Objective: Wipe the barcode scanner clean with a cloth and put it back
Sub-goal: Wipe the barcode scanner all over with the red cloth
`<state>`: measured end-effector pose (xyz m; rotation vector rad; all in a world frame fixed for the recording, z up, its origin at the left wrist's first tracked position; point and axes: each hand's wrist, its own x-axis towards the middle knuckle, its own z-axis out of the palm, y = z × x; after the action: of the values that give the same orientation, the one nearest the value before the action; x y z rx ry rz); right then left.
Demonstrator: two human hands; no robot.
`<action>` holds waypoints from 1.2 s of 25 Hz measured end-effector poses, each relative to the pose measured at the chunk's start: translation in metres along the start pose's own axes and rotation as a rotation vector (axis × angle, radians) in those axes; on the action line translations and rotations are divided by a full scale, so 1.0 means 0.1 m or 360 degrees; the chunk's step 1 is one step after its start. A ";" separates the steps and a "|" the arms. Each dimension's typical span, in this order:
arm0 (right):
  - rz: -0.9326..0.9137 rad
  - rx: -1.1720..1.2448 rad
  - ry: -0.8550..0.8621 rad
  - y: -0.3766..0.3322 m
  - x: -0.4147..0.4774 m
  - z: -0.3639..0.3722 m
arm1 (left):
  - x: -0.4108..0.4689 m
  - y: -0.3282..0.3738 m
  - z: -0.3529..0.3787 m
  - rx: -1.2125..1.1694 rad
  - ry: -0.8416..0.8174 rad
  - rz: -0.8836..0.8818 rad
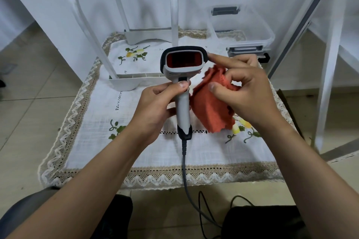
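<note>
gripping the scanner (pixel 182 75) by its handle, the left hand (pixel 155 106) holds it upright above the table (pixel 97 141). the right hand (pixel 246 91) pinches an orange cloth (pixel 209 106), forefinger touching the scanner's head.

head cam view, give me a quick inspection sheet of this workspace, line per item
surface: small table under a white embroidered tablecloth with lace trim.
job's things: barcode scanner held upright, red window toward the camera; orange cloth beside its handle, not on the window.
clutter: clear plastic storage box at the far right corner; white plastic frame standing at the far left.
grippers: left hand wrapped around the scanner handle; right hand bunching the cloth, index finger touching the scanner head's edge.
cables: grey scanner cable hangs off the table's near edge; thin black cables on the floor.
surroundings: tiled floor, white walls, person's knees at the bottom.
</note>
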<state>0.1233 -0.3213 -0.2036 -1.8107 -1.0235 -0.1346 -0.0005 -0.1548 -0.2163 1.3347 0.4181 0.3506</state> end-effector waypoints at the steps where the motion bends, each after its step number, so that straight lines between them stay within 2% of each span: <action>1: -0.0006 0.0012 0.0064 0.00 0.01 -0.01 | 0.00 0.00 -0.01 -0.0015 0.0016 -0.0008; 6: 0.0127 -0.0239 0.0235 0.02 0.07 -0.06 | 0.00 0.00 -0.02 0.0055 0.0117 -0.0047; 10: 0.0198 -0.0098 0.0343 -0.14 0.10 -0.05 | 0.03 -0.03 -0.03 0.0174 0.0276 -0.0084; 18: -0.0321 -0.0414 0.0047 -0.42 0.11 -0.06 | 0.05 -0.05 0.00 0.0373 0.0404 -0.0038; 22: -0.0316 -0.0612 -0.0105 -0.47 0.11 -0.10 | 0.05 -0.07 0.02 0.0493 0.0492 0.0014; 24: -0.0270 -0.0602 -0.0120 -0.47 0.11 -0.16 | 0.05 -0.07 0.00 0.0501 0.0505 0.0018; 26: -0.0199 -0.0558 -0.0024 -0.45 0.13 -0.20 | 0.05 -0.06 0.00 0.0469 0.0509 -0.0002; 30: 0.0037 -0.0113 0.0109 -0.36 0.15 -0.19 | 0.05 -0.06 -0.01 0.0437 0.0498 -0.0021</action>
<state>0.1138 -0.3233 -0.1610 -1.8689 -0.9597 -0.2196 0.0033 -0.1531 -0.2225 1.5480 0.7575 0.5077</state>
